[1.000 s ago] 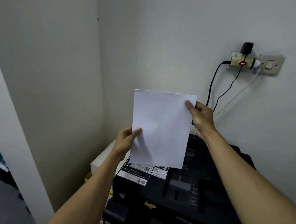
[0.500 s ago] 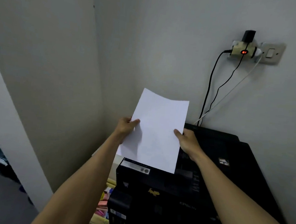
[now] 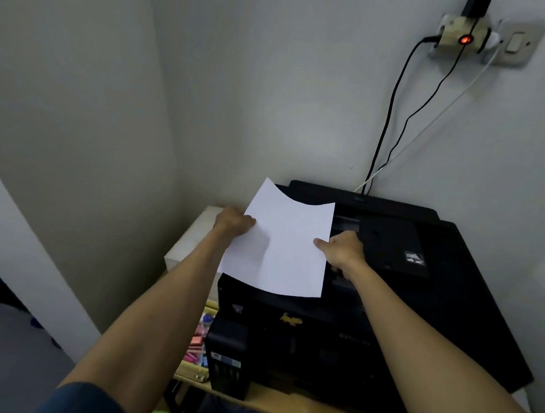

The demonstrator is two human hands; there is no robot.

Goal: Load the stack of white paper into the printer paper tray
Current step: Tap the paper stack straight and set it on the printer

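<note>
A thin stack of white paper point(image 3: 285, 247) hangs tilted over the left part of a black printer point(image 3: 406, 286), its far edge sagging in a curve. My left hand point(image 3: 233, 221) grips the paper's left edge and my right hand point(image 3: 343, 249) grips its right edge, thumb on top. The printer's rear paper slot point(image 3: 346, 221) lies just behind the right hand, under the sheet's far right corner. The paper hides the printer's top left corner.
The printer stands on a wooden shelf point(image 3: 295, 408) in a wall corner. A white box point(image 3: 191, 241) sits to its left, colourful small items point(image 3: 197, 349) below it. Black and white cables point(image 3: 393, 118) run from a wall socket point(image 3: 464, 35) down behind the printer.
Both hands have lowered the paper from upright in front of the wall to a slanted position over the printer's top. My right hand slid from the top right corner to mid-edge.
</note>
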